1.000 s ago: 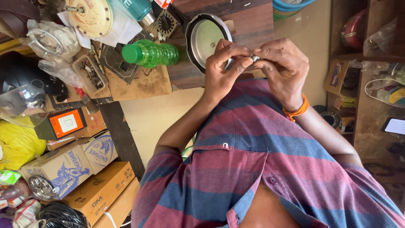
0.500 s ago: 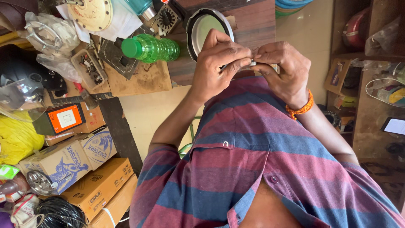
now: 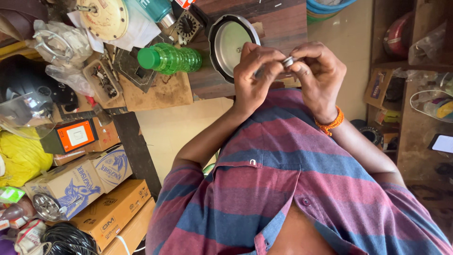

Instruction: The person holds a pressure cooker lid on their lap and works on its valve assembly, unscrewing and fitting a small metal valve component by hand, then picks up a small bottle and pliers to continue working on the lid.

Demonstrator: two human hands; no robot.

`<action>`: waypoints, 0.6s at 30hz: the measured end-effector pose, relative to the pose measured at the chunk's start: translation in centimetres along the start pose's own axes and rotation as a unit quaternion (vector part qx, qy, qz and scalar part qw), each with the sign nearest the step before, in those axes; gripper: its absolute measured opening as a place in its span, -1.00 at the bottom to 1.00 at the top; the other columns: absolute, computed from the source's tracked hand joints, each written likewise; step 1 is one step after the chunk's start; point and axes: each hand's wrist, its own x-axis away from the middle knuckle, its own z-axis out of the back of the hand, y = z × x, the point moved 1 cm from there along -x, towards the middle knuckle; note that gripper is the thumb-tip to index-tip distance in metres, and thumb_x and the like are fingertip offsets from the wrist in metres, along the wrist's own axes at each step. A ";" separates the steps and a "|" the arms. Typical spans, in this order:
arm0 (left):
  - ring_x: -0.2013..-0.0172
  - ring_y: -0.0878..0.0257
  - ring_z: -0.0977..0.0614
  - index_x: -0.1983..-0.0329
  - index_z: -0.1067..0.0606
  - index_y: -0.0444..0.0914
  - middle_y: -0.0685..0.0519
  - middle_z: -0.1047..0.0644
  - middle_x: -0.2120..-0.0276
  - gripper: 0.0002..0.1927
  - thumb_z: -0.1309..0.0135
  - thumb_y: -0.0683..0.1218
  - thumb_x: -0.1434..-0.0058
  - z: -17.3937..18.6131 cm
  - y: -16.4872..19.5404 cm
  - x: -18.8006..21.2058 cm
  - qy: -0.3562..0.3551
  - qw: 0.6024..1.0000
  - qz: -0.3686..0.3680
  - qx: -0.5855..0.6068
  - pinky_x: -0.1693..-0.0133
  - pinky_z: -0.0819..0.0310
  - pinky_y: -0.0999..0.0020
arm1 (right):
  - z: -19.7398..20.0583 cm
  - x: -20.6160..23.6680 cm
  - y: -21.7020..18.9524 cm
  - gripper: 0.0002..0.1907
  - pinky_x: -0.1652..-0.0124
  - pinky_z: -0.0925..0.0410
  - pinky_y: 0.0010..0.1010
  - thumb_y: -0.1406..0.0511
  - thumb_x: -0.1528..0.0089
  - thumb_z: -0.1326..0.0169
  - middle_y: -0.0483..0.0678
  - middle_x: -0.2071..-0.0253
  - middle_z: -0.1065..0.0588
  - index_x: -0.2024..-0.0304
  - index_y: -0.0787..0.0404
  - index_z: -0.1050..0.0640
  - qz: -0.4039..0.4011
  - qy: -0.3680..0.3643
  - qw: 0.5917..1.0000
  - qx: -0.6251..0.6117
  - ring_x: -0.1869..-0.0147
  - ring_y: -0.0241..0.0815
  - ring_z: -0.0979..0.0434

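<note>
My left hand and my right hand meet in front of my chest, over the edge of a dark wooden table. Their fingertips pinch a small silver metal part between them. An orange thread band circles my right wrist. Just behind my left hand a round metal lid with a black rim lies on the table. My striped red and blue shirt fills the lower part of the view.
A green plastic bottle lies on the table beside a wooden board and small parts. At left sit an orange box, cardboard boxes, a yellow bag and coiled black cable. Cluttered shelves stand at right.
Both hands stay together on the small part while the fingers shift around it. The view has drifted slightly, so the hands sit a little further from the lid's centre.
</note>
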 end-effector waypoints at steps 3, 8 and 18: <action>0.16 0.25 -0.48 0.15 -0.61 -0.23 0.15 -0.64 0.22 -0.81 -0.31 -0.09 -0.22 1.7 1.0 -1.1 -0.060 0.994 -0.064 -0.062 -0.02 -0.33 0.29 | 0.1 0.1 -0.8 -0.83 0.14 -0.47 -0.55 0.49 -0.41 -0.25 0.04 0.03 -0.53 0.00 0.39 -0.52 0.075 -0.016 0.989 0.125 0.06 -0.25 -0.59; 0.13 0.16 -0.45 0.13 -0.63 -0.19 0.16 -0.66 0.18 -0.86 -0.31 -0.12 -0.27 3.2 2.4 -2.4 -0.127 0.977 -0.103 -0.140 -0.01 -0.37 0.30 | 0.0 0.0 -1.5 -0.80 0.09 -0.50 -0.50 0.51 -0.38 -0.31 0.06 0.06 -0.55 0.02 0.39 -0.54 0.146 -0.030 0.964 0.219 0.02 -0.20 -0.62; 0.11 0.15 -0.49 0.14 -0.59 -0.22 0.14 -0.64 0.20 -0.83 -0.30 -0.08 -0.28 2.0 2.9 -2.8 -0.112 0.983 -0.064 -0.134 -0.03 -0.39 0.29 | 0.4 -0.1 -1.3 -0.83 0.14 -0.48 -0.58 0.48 -0.42 -0.28 0.06 0.01 -0.54 0.00 0.39 -0.55 0.104 -0.007 0.976 0.191 0.04 -0.26 -0.60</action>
